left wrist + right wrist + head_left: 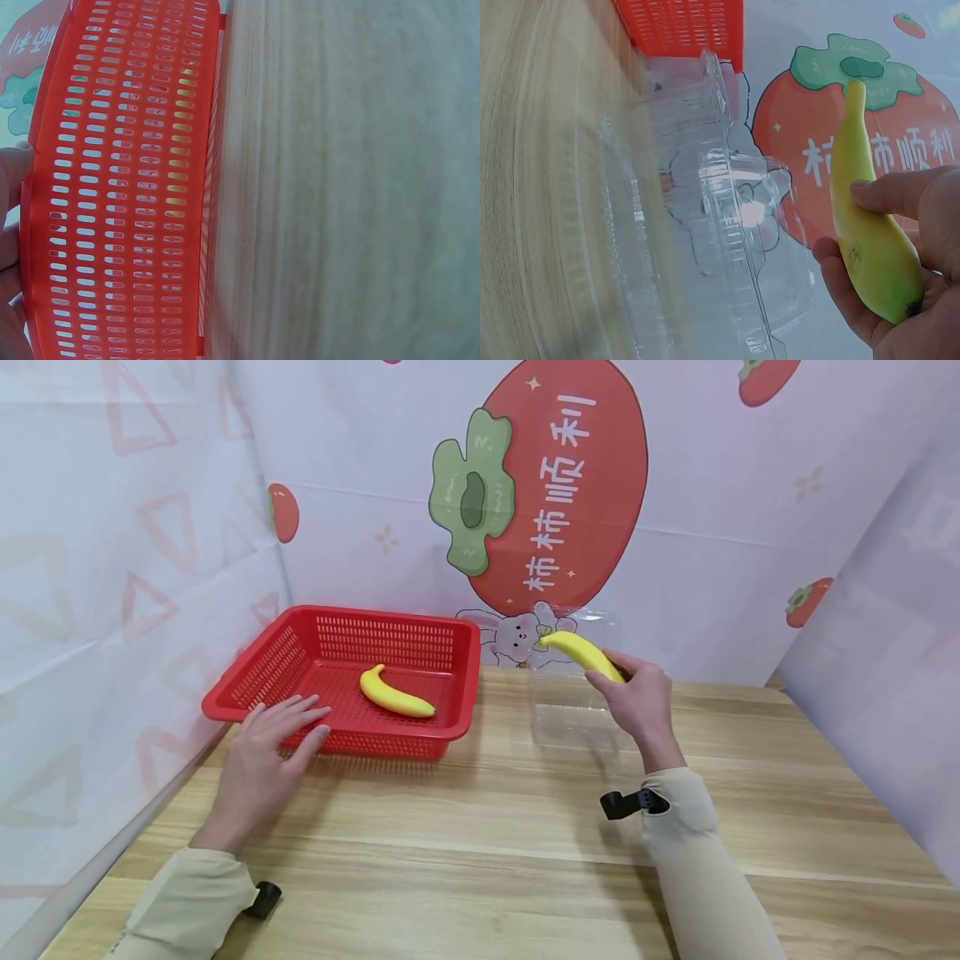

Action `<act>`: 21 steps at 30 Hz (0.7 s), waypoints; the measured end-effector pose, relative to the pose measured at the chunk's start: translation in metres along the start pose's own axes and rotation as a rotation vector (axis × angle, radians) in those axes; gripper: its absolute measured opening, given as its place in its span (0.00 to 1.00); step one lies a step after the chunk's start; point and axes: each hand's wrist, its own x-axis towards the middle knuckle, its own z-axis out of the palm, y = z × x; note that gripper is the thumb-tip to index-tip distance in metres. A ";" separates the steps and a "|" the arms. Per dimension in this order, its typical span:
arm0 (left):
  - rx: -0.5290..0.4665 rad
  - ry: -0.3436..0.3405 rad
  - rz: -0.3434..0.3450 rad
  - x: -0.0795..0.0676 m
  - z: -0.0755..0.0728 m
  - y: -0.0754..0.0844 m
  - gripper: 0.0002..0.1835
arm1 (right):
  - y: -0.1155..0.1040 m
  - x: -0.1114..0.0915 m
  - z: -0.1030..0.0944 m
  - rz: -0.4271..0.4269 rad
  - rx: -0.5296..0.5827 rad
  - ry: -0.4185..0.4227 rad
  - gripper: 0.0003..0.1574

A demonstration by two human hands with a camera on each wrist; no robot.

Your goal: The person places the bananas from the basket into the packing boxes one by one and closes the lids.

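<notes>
My right hand [637, 697] grips a yellow banana [581, 652] by its lower end, thumb on one side and fingers on the other. In the right wrist view the banana [870, 217] points stem up, raised above a clear plastic clamshell box [690, 240]. That clear box [573, 718] stands on the table with its lid up at the back. Over the near left rim of a red plastic basket [337, 727] lies my left hand [262, 760], its fingers fairly straight. A second banana [393, 695] rests on the basket floor. The left wrist view shows fingertips at the basket's rim [34, 225].
The wooden table [465, 860] carries the basket at left and the clear box to its right. A white cloth backdrop [360, 435] with persimmon prints rises behind. Similar cloth walls stand at the left [90, 568] and right [892, 610].
</notes>
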 end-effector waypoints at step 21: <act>-0.006 0.011 0.012 0.000 0.000 0.000 0.20 | 0.013 0.005 0.000 -0.034 -0.118 -0.076 0.34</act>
